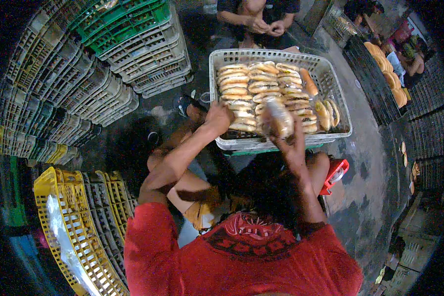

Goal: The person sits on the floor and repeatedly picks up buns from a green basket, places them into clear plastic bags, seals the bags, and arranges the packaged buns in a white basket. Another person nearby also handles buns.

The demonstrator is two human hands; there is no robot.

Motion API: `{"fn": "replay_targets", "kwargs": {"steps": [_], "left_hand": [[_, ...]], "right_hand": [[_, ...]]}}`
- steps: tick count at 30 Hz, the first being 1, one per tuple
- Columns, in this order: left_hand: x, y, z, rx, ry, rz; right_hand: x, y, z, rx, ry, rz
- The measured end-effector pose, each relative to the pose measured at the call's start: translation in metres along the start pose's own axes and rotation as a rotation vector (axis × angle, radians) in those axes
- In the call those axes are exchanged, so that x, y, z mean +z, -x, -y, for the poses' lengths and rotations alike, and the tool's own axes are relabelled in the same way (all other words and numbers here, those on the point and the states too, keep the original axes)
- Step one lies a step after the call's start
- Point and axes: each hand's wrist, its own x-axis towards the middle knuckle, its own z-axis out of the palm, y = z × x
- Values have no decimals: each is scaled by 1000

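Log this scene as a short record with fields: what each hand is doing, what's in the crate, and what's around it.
left hand: resting on the near edge of the white crate, by the buns
right hand: holding a wrapped bun up over the crate
crate contents: rows of filled buns in clear wrapping
left side: stacked grey crates, a yellow crate
far side: another person's hands

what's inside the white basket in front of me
The white basket holds rows of wrapped filled buns. Your left hand rests on them; your right hand holds one wrapped bun. Any lower layers are covered.
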Motion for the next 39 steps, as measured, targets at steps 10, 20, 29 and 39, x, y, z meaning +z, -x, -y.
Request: {"fn": "replay_targets", "kwargs": {"steps": [10,20,29,39], "left_hand": [[-61,-34,38,-241,1012,-530],[-79,58,-33,-23,1855,-283],[-62,36,-98,-290,1765,-289],[-71,61,-117,-51,1755,-410]], "right_hand": [[52,-56,-77,-80,559,609],[54,-47,-57,239,-202,-41],[2,-20,-31,-182,156,-69],[3,-1,-33,-35,136,19]]}}
